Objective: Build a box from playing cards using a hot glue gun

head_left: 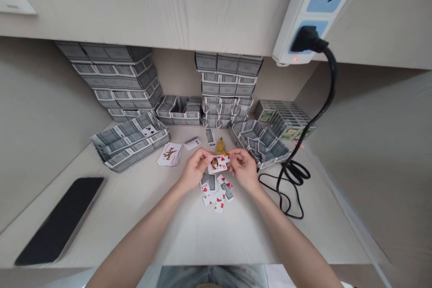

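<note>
Now | L grip [194, 172], R grip [245, 170] pinch cards [218, 165] | pcs [220, 198] below | blk cable [332, 82] nr tray [274, 161]

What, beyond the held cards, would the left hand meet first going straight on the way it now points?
Probably the yellow object, just past the cards; depth is unclear, so the left hand might pass above it.

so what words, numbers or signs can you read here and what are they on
"7": red, on a small card lying on the table.
Red hearts: on the loose cards beside it.
Too small or blurred: the corner letter on the held face card, lettering on the joker card, labels on the stacked boxes.
</note>
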Demonstrator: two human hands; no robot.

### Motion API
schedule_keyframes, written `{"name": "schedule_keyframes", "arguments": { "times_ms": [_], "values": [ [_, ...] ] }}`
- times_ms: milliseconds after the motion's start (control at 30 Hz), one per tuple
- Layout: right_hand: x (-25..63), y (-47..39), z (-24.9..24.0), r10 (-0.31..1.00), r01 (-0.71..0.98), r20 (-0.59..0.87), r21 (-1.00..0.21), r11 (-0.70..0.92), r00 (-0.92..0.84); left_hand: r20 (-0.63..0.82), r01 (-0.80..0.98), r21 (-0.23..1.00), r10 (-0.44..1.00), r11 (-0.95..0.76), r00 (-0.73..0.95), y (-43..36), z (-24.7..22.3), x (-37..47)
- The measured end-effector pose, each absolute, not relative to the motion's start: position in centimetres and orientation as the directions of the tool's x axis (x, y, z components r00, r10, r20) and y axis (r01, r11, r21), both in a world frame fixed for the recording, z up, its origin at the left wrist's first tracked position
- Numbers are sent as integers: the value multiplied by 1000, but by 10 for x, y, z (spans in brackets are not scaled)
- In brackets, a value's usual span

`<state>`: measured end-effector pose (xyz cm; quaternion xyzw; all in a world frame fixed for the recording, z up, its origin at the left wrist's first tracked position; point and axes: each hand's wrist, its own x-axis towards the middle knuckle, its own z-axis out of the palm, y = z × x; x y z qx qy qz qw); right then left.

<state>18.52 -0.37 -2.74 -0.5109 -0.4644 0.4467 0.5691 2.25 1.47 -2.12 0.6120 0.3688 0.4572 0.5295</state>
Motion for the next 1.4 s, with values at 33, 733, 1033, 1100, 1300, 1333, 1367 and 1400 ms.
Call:
{"name": "schedule_keyframes", "arguments": {
  "times_ms": [33, 733, 1033, 1100, 1300, 1333, 1367, 1400],
  "values": [
    [185, -4, -27, 982, -36, 75, -996, 82, 175, 158, -45, 987, 938, -152, 307, 14, -20, 23],
    [184, -14, -23, 958, 277, 266, -933, 227, 110, -275, 55, 960, 899, 273, 341, 17, -12, 22],
    [183, -6, -33, 998, 91, 47, -995, 44, 35, -230, 103, 973, 906, 207, 356, 14, -10, 23],
    [181, -8, -33, 995, 122, 70, -991, 61, 75, -225, 103, 974, 904, 200, 365, 13, -10, 23],
    [177, -14, -29, 979, 222, 150, -968, 118, 136, -226, 118, 974, 876, 194, 427, 12, -10, 24],
    [176, -15, -29, 978, 229, 160, -965, 127, 131, -231, 124, 973, 868, 196, 440, 11, -9, 24],
    [176, -16, -28, 978, 235, 169, -962, 136, 125, -237, 132, 971, 859, 198, 455, 11, -9, 24],
    [176, -16, -28, 977, 240, 177, -960, 145, 120, -242, 142, 970, 848, 198, 472, 11, -9, 24]
  ]
}}
